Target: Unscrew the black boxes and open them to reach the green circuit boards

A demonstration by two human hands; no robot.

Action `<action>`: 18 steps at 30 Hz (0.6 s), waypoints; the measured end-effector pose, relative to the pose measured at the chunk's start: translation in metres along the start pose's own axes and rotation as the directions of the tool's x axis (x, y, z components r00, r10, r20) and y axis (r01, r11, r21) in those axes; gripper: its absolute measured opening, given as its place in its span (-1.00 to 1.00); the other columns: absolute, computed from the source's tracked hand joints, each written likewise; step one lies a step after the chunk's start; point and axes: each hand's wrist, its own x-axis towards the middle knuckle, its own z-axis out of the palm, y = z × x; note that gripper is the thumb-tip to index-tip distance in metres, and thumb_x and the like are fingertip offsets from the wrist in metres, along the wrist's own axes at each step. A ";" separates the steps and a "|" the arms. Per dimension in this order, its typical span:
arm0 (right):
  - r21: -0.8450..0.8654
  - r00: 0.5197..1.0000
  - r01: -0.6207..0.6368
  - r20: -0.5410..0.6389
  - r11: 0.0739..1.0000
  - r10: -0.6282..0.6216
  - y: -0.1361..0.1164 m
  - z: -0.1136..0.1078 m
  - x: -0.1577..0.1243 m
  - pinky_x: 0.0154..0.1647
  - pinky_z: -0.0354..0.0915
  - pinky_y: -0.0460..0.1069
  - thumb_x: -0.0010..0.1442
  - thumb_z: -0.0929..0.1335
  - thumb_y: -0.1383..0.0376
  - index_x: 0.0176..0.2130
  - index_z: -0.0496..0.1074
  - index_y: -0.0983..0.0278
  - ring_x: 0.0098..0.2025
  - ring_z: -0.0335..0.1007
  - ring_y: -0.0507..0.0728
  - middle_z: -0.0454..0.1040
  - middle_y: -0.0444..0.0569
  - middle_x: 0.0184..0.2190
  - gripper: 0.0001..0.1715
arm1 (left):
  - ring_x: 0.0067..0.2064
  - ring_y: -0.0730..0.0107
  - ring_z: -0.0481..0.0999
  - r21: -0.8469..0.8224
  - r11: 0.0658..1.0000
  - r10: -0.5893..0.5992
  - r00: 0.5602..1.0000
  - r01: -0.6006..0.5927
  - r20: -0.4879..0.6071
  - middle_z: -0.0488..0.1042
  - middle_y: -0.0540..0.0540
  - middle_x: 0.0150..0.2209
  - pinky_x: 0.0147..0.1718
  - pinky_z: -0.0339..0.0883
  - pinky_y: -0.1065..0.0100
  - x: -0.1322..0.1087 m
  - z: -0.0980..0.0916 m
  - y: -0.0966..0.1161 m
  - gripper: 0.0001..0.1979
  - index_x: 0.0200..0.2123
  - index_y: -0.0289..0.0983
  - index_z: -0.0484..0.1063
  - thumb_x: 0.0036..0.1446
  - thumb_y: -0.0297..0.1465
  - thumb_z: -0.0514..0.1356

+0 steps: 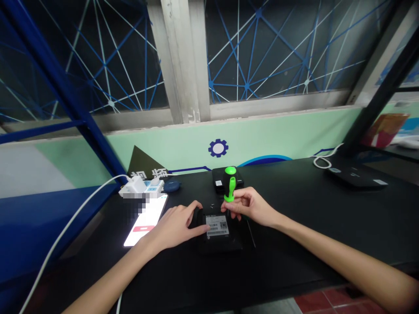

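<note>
A flat black device (219, 246) with a white printed label (216, 226) lies on the black table. My left hand (178, 224) grips its left edge, the thumb resting on top by the label. In my right hand (247, 205) is a screwdriver (230, 185) with a green and black handle, held upright between the fingertips over the device's far right corner. My fingers hide most of its shaft, and I cannot tell whether the tip touches a screw. Some tiny pale pieces, perhaps screws, lie just beyond the device. A thin rod (251, 234) lies along its right side.
Behind the device stands another black box (220, 178). To the left are a lit phone (147, 222), a power strip (153, 186) with a white charger, and a dark blue case (172, 186). A flat black unit (356, 178) with a white cable (322, 163) sits far right.
</note>
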 end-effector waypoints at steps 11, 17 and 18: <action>0.167 0.991 0.012 -0.137 0.986 0.011 0.007 0.002 0.004 -0.57 0.40 -0.10 -0.11 0.60 0.15 -0.40 0.44 0.34 -0.57 0.44 0.02 0.48 -0.15 -0.61 -0.58 | -0.46 0.30 0.42 -0.009 1.000 -0.016 1.000 0.016 0.002 0.36 0.07 -0.51 -0.51 0.05 0.36 0.000 0.001 0.001 -0.43 0.04 -0.14 0.33 0.15 0.13 0.09; 0.122 0.995 0.008 -0.096 0.993 0.004 0.002 -0.001 0.004 -0.56 0.36 -0.12 0.04 0.52 0.10 -0.37 0.48 0.35 -0.52 0.44 -0.01 0.59 0.00 -0.41 -0.63 | -0.46 0.31 0.40 0.003 1.000 -0.002 1.000 0.002 -0.006 0.35 0.07 -0.51 -0.52 0.04 0.36 -0.001 0.000 0.001 -0.42 0.06 -0.14 0.33 0.15 0.14 0.08; 0.110 0.997 0.008 -0.080 0.994 0.001 0.001 -0.001 0.004 -0.55 0.36 -0.12 0.08 0.50 0.09 -0.36 0.49 0.35 -0.51 0.44 -0.01 0.59 0.01 -0.39 -0.64 | -0.46 0.31 0.40 0.006 1.000 -0.001 1.000 0.001 -0.006 0.35 0.07 -0.50 -0.52 0.04 0.36 -0.001 0.000 0.000 -0.41 0.07 -0.14 0.33 0.15 0.14 0.08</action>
